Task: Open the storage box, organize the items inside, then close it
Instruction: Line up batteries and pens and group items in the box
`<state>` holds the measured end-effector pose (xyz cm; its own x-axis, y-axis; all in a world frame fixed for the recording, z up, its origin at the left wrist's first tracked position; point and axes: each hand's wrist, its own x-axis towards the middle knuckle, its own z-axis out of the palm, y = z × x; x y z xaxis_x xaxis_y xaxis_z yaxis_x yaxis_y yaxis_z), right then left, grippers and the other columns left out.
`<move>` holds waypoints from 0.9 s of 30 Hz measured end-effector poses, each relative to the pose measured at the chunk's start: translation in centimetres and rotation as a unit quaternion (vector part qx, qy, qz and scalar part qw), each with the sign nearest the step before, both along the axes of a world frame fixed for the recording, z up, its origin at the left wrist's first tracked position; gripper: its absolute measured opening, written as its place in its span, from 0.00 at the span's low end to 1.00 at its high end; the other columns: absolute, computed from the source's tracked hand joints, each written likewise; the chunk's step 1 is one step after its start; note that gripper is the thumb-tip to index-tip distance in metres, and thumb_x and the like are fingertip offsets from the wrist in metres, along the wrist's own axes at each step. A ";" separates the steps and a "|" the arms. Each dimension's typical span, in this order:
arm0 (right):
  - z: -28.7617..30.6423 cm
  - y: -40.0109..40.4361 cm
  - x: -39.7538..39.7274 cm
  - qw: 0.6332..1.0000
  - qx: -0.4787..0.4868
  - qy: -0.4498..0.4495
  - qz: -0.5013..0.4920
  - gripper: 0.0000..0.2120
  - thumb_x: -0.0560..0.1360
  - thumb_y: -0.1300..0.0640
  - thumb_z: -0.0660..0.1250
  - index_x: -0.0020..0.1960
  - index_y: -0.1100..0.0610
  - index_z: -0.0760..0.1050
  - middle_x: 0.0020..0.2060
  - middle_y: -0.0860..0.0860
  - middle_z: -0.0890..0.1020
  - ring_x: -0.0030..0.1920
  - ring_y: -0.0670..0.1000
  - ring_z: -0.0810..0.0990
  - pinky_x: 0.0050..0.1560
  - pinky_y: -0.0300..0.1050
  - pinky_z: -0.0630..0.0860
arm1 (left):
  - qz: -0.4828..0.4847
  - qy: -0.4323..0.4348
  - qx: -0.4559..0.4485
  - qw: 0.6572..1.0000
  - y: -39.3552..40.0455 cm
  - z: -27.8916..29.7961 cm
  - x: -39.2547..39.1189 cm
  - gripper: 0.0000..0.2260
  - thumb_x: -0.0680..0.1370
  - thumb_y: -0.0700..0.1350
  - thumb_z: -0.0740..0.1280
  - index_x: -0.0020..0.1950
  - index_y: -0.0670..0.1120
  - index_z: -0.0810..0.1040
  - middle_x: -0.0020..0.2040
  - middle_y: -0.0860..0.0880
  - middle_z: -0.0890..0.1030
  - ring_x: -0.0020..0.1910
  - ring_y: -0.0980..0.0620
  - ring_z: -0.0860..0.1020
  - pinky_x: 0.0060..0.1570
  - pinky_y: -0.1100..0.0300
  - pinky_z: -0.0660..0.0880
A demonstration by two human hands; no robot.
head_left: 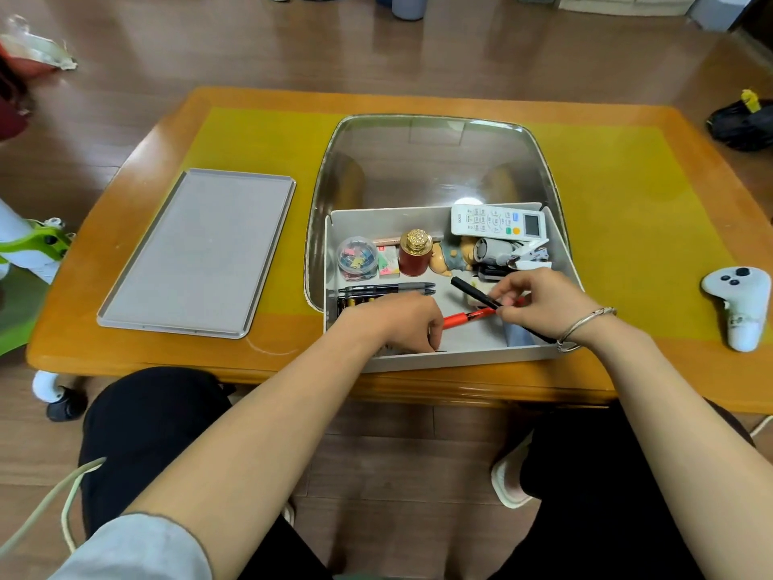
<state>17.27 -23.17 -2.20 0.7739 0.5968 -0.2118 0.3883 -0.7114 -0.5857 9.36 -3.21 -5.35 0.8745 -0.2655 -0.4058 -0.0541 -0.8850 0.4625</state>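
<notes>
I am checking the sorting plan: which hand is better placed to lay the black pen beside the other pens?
The right hand: it already pinches the black pen. The left hand rests low at the storage box's front.

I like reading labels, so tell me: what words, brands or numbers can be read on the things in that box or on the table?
None can be read for certain.
Remote: a small brand mark and button labels, too small to read.
Sticky notes: faint print, blurred.
Red pen: dark markings, illegible.
Black pens: no text that I can make out.
Controller on the table: no text visible.
</notes>
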 end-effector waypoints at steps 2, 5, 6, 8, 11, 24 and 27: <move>-0.1 0.1 0.0 1.000 -0.001 -0.001 -0.006 0.09 0.69 0.66 0.68 0.44 0.54 0.79 0.31 0.47 0.78 0.33 0.44 0.74 0.37 0.24 0.70 | -0.001 0.009 0.000 1.000 -0.1 -0.1 0.0 0.05 0.74 0.43 0.70 0.46 0.51 0.84 0.45 0.55 0.81 0.44 0.54 0.79 0.48 0.55 0.79; 0.0 0.2 0.0 1.000 -0.008 -0.002 -0.002 0.08 0.69 0.65 0.68 0.44 0.53 0.79 0.31 0.47 0.78 0.32 0.43 0.73 0.35 0.24 0.69 | 0.008 0.020 -0.014 1.000 -0.3 -0.1 0.2 0.04 0.74 0.43 0.71 0.46 0.49 0.84 0.44 0.54 0.82 0.43 0.54 0.79 0.48 0.56 0.80; 0.1 0.3 0.0 1.000 -0.007 -0.004 -0.001 0.08 0.69 0.65 0.68 0.44 0.53 0.79 0.31 0.47 0.78 0.32 0.43 0.73 0.35 0.24 0.69 | 0.014 0.018 -0.024 0.999 -0.3 0.0 0.2 0.03 0.73 0.43 0.71 0.46 0.48 0.84 0.43 0.54 0.82 0.42 0.55 0.79 0.46 0.58 0.79; 0.2 0.3 0.1 1.000 -0.005 -0.011 -0.003 0.09 0.70 0.65 0.68 0.45 0.53 0.79 0.31 0.48 0.78 0.34 0.45 0.74 0.39 0.28 0.71 | 0.043 0.008 -0.060 0.997 0.0 0.6 -0.1 0.02 0.72 0.44 0.72 0.44 0.48 0.83 0.37 0.57 0.80 0.37 0.59 0.78 0.37 0.64 0.76; 0.2 0.4 0.1 1.000 -0.009 -0.026 -0.003 0.09 0.70 0.65 0.69 0.47 0.54 0.80 0.32 0.48 0.78 0.35 0.46 0.75 0.41 0.32 0.71 | 0.096 -0.002 -0.115 0.989 1.6 2.3 -0.9 0.02 0.70 0.45 0.72 0.41 0.49 0.81 0.31 0.58 0.78 0.30 0.64 0.76 0.30 0.70 0.72; -0.3 4.4 -1.4 0.997 0.047 -0.046 0.039 0.14 0.66 0.53 0.77 0.49 0.54 0.78 0.38 0.45 0.80 0.33 0.37 0.73 0.36 0.27 0.66 | 0.208 -0.070 -0.063 0.974 4.9 3.3 -3.1 0.06 0.80 0.41 0.64 0.56 0.46 0.78 0.51 0.49 0.80 0.48 0.53 0.77 0.44 0.63 0.70; -0.3 4.9 -1.3 0.993 0.039 -0.080 0.080 0.14 0.70 0.53 0.73 0.55 0.52 0.80 0.46 0.46 0.81 0.35 0.37 0.73 0.43 0.34 0.67 | 0.209 -0.092 -0.044 0.973 4.7 3.0 -3.2 0.09 0.80 0.39 0.63 0.59 0.46 0.78 0.54 0.49 0.80 0.50 0.53 0.75 0.47 0.62 0.69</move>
<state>15.95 -18.24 -2.53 0.6878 0.7246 -0.0428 0.5852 -0.5884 -0.5580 6.20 1.52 -2.36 0.9692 0.1017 -0.2242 0.2125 -0.8053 0.5535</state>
